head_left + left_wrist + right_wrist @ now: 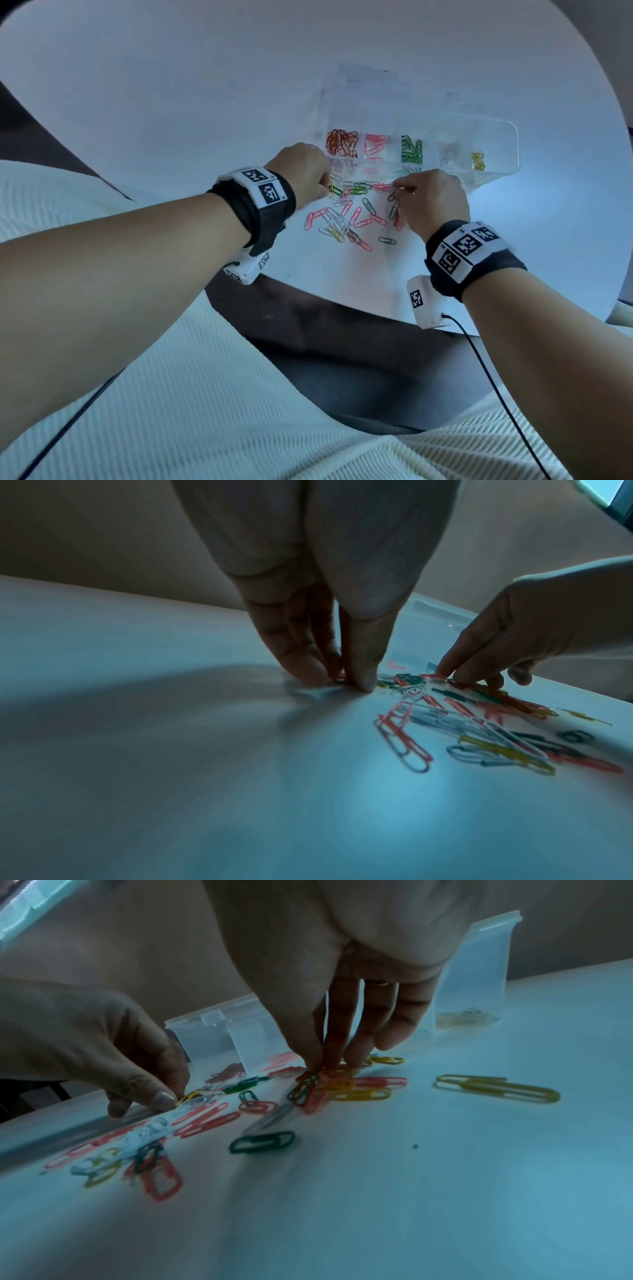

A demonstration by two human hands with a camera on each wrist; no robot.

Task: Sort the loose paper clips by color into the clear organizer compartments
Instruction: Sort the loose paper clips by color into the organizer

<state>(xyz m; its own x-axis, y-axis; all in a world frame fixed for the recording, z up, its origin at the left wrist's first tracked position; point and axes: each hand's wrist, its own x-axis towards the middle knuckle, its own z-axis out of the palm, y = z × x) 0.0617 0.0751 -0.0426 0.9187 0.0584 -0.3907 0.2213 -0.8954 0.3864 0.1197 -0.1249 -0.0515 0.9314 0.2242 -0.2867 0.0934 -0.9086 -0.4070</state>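
A clear organizer (507, 144) stands on the white table (171, 120), its compartments holding red (341, 143), pink (375, 145), green (411, 150), pale (448, 154) and yellow clips (477, 161). Loose mixed clips (352, 212) lie in front of it. My left hand (323, 185) is at the pile's left edge; its thumb and fingers pinch a reddish clip (339, 679) against the table. My right hand (399, 186) is at the pile's right edge and pinches a red clip (310, 1079) tangled with a green one. Neither clip has left the table.
A clear plastic bag (363, 82) lies behind the organizer. A single yellow clip (496, 1088) sits apart to the right of the pile. The table's front edge (342, 301) is close to my wrists, and one clip (268, 316) lies below it on the dark surface.
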